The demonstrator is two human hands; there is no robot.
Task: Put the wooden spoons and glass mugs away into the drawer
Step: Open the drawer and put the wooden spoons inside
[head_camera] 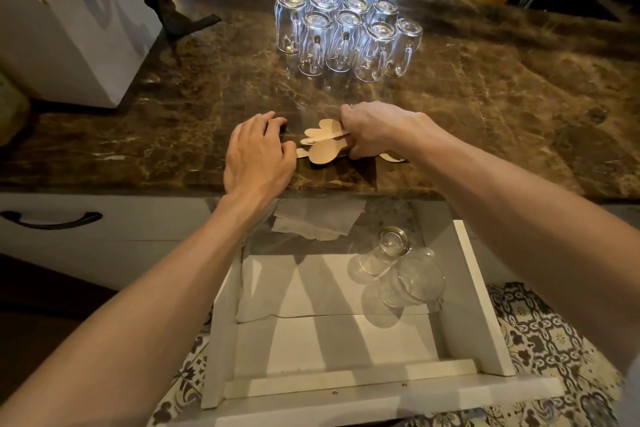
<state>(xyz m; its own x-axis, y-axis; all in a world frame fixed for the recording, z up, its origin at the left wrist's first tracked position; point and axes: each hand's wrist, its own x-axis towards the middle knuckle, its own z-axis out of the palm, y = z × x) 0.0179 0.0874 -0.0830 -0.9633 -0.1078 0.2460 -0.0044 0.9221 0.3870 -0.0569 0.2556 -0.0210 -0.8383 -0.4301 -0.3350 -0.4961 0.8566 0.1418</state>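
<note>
Brown veined marble makes up the counter (485, 107) in front of me, and the wooden spoons (325, 144) lie in a loose fan on it, close to the near edge and just above the open drawer (481, 305). My right hand (374, 130) comes down on them from the right, its fingers curled round the handles and gripping the bunch, so that the rounded bowls stick out to the left. One more pale wooden end (391, 158) shows on the stone just beyond that hand. My left hand (258, 152) rests on the counter beside the spoons. Its fingers are loosely bent and close together with the tips on the marble, and the thumb side touches the near ends of the fan.

Further back on the counter, well apart from both hands, the glass mugs (346, 35) stand upside down in a tight cluster with their handles facing me. The drawer is white inside. At least two other mugs (398, 270) lie on their sides in its right half, touching each other, and some folded napkins (315, 222) sit at the back. A white box (79, 38) stands at the left end of the counter. Patterned floor tiles (554, 340) show below the drawer.
</note>
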